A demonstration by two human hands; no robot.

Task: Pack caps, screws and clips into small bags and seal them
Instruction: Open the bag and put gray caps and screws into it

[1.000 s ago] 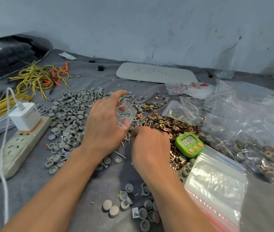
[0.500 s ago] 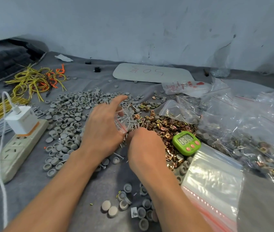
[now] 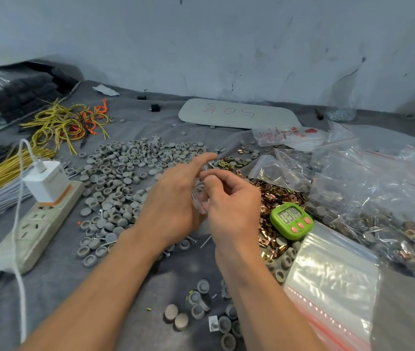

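While small clear plastic zip bag (image 3: 199,198) with red seal line sits between both hands, just left of green digital timer (image 3: 291,220), coming move turns on bag's far end. Long axis runs away from person, tilted up. Left hand (image 3: 173,209), farther from timer: fingers curled round bag, index straight, pointing past it. Right hand (image 3: 234,206), nearer timer: thumb and fingers (image 3: 222,177) pinched together at far end, touching bag; on film or screw, cannot tell. Likely filling step. Grey round caps (image 3: 125,168) well left of timer; copper-coloured clips (image 3: 274,196) against it.
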